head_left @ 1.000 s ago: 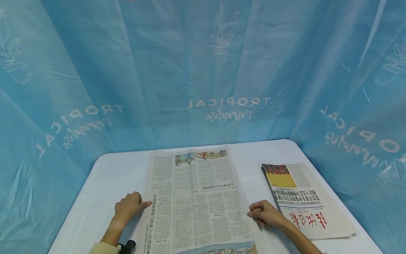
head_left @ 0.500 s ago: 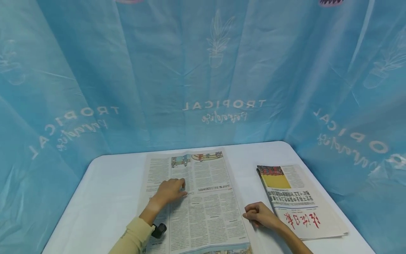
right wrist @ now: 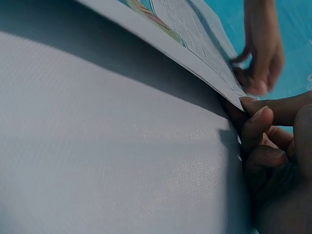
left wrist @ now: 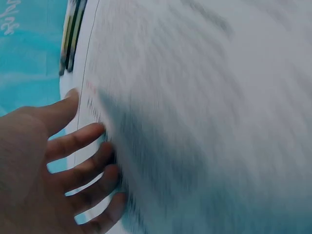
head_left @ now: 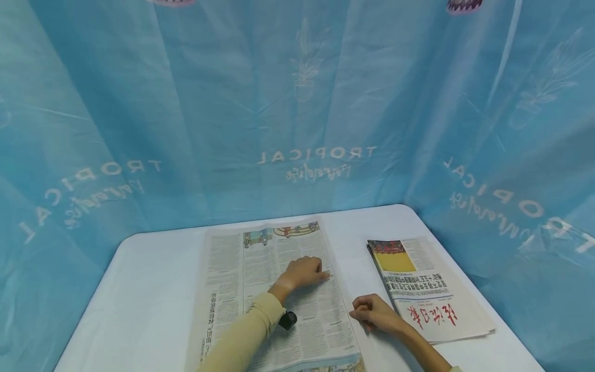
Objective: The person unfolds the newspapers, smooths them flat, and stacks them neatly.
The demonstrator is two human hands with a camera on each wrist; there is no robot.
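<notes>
A spread newspaper (head_left: 228, 263) with coloured pictures along its far edge lies on the white table. The right hand (head_left: 375, 311) pinches its right edge between thumb and fingers. In the right wrist view, this edge of the newspaper (right wrist: 183, 61) is lifted off the table and casts a shadow below. Over the newspaper's right half is the left hand (head_left: 302, 272), its arm reaching across the sheet. The left wrist view has the left hand (left wrist: 34, 156) with fingers spread and loosely bent beside the printed paper, which is blurred there.
To the right of the right hand, a stack of folded newspapers (head_left: 425, 289) with red lettering lies on the white table (head_left: 144, 279). A blue curtain (head_left: 232, 119) with white lettering hangs behind and along the sides. A dark device (head_left: 288, 320) is on the left wrist.
The left hand has crossed from the newspaper's left edge to its right half. The right hand keeps its hold on the right edge. The head view has shifted slightly.
</notes>
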